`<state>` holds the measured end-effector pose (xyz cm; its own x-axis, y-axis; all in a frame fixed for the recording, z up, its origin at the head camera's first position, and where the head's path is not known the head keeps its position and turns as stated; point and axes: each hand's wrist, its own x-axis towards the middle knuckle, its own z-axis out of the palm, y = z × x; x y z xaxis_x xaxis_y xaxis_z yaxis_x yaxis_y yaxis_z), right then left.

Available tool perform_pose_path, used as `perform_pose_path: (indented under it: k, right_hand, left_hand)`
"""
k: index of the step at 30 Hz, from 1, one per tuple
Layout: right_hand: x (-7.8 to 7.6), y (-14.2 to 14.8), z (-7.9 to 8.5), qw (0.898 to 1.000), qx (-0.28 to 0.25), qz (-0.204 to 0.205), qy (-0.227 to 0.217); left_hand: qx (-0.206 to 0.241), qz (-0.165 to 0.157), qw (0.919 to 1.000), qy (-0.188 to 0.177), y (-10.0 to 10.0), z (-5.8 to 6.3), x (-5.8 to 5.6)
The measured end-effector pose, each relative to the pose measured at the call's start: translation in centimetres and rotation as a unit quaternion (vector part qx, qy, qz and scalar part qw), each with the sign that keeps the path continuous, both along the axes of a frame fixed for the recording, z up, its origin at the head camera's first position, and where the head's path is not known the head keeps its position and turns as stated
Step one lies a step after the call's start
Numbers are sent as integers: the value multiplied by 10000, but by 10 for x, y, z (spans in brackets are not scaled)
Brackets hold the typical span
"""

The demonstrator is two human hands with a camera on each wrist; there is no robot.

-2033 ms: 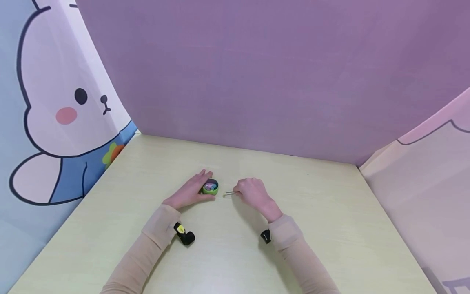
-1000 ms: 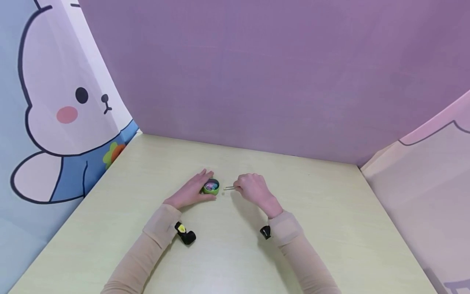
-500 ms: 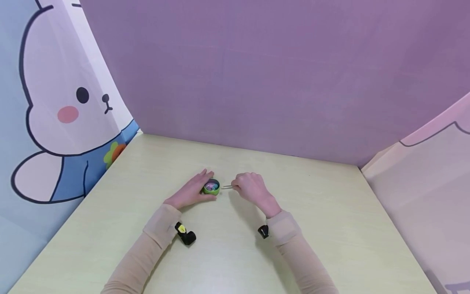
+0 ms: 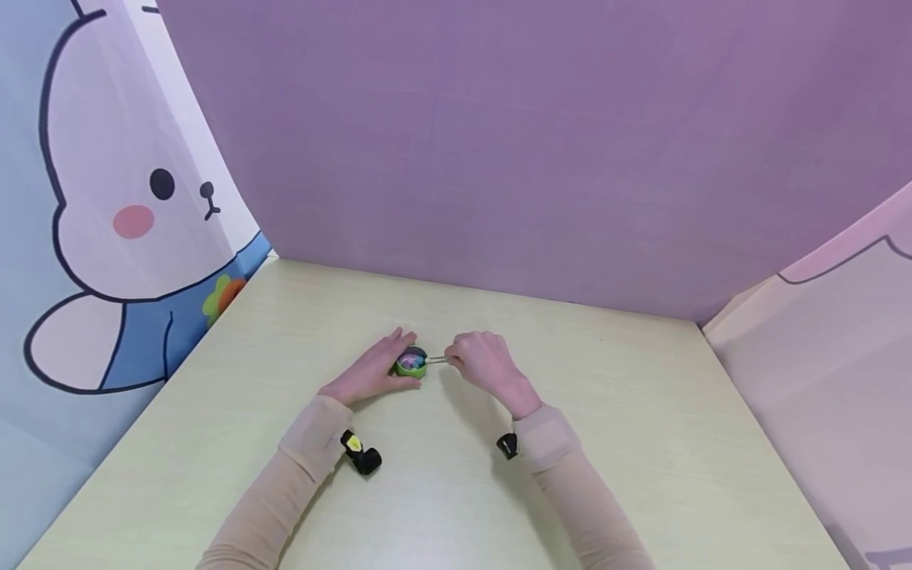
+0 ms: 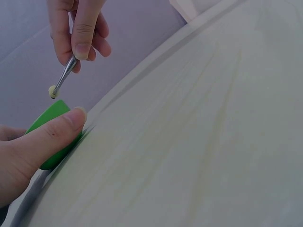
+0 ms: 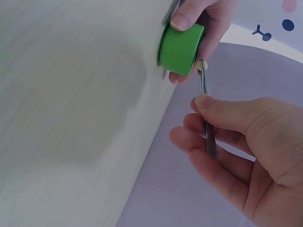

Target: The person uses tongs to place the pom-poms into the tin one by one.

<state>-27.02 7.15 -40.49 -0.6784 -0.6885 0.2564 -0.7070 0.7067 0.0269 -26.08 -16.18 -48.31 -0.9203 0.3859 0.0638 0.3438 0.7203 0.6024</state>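
On the table sits a small round green tub, with pink, blue and dark colours showing inside it. My left hand holds the tub from the left, its thumb along the near side and fingers round the far side. In my right hand are metal tweezers, pinched between thumb and fingers. A small pale yellow bead-like piece is caught at the tweezer tips, just above the tub's rim in the left wrist view. The far side of the tub is partly hidden by my left fingers.
The pale wooden table runs back to a purple backdrop. A cartoon-printed sheet hangs at the left and a pinkish one at the right. Black wrist cameras hang from both sleeves.
My right hand has moved left, bringing the tweezers to the tub's rim. The small pale piece, lying on the table a second ago, is now in the tweezers. My left hand stays put.
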Motion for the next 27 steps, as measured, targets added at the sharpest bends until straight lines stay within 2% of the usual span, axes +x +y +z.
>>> perform_pose_path:
  k: [21,27]
  right_hand:
    - [-3,-12,0,9999,93,107,76]
    - [-4,-15,0,9998,157,107,-45]
  left_hand:
    - [-37,-2,9999,104,-2,-1,-1]
    - [-51,0,9999,97,-2,0,0]
